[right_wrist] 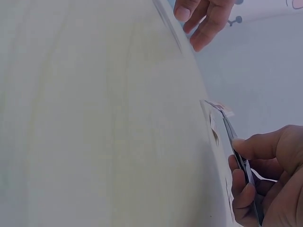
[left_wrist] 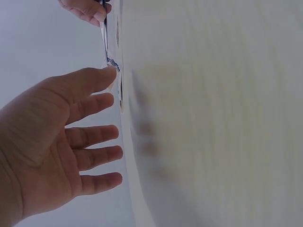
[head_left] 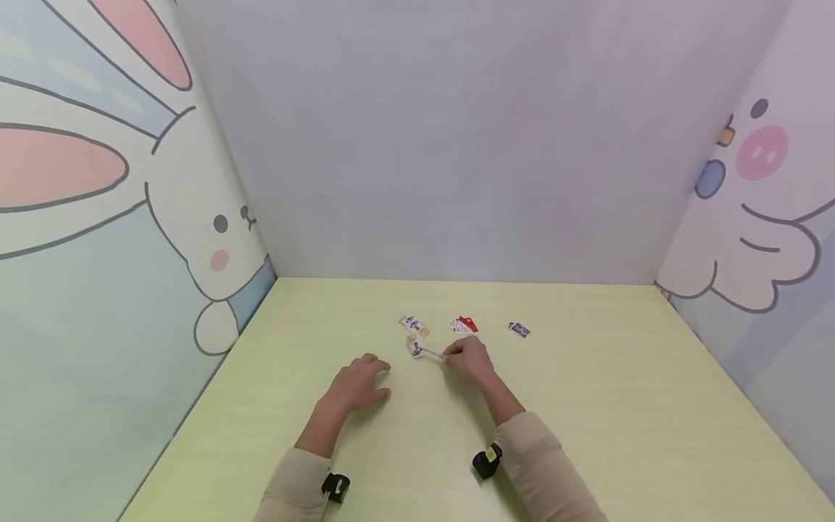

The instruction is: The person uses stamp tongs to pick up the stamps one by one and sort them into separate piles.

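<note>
My right hand (head_left: pixel 471 358) pinches a pair of metal tweezers (right_wrist: pixel 243 165) between thumb and fingers. The tweezers' tips meet a small printed card (head_left: pixel 414 346), which appears tilted up off the table in the right wrist view. Whether the tips grip it firmly is too small to tell. To the left and nearer the person, my left hand (head_left: pixel 357 383) hovers low over the table with nothing in it. Its fingers (left_wrist: pixel 97 135) are spread and relaxed in the left wrist view.
Behind the tweezers lies a small fanned group of printed cards (head_left: pixel 414 325). Right of it are red and white cards (head_left: pixel 464 324), then dark cards (head_left: pixel 520 330). The pale yellow table (head_left: pixel 620 406) is bounded by a plain back wall (head_left: pixel 430 145) and side walls with cartoon animals.
</note>
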Demonstrator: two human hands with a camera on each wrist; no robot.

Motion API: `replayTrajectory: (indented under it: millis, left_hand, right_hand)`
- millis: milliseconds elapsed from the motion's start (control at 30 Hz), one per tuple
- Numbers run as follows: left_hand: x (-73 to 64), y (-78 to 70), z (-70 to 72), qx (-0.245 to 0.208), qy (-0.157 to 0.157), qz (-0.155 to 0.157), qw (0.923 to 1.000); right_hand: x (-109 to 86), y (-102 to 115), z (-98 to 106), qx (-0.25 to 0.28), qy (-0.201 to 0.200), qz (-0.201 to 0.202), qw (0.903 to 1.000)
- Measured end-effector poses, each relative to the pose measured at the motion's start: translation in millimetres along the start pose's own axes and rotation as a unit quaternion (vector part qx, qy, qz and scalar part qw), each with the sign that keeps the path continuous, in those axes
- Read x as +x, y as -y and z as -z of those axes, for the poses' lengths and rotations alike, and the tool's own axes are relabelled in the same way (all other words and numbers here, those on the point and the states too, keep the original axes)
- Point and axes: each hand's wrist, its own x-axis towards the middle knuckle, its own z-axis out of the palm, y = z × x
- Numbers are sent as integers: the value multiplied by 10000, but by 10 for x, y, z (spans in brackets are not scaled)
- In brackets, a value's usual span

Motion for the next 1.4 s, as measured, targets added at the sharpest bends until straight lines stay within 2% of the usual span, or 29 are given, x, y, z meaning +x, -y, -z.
replayTrajectory:
  millis: [333,633,800,1033,1200,1400]
  left_hand:
    - [157,4,16,-42,-104,22,9999]
    - [247,49,-77,-126,19,154,9998]
    - [255,64,-109,-172,31,219,9996]
    - [274,63,-140,-208,-3,131,9997]
    - [289,44,-130,-208,-25,183,9996]
    - [257,22,-151,-247,-18,230,9994]
  right_hand:
    - [200,-70,108,138,-177,-307,9993]
    - [321,-104,104,31,-402,-334,9986]
    - [367,-104,84,30,-363,-486,9982]
    - [385,-94,95,-109,-441,-576,9973]
    - [378,-85,111,-132,-479,-548,9973]
    - [286,-78,147,-384,-430,-504,9971]
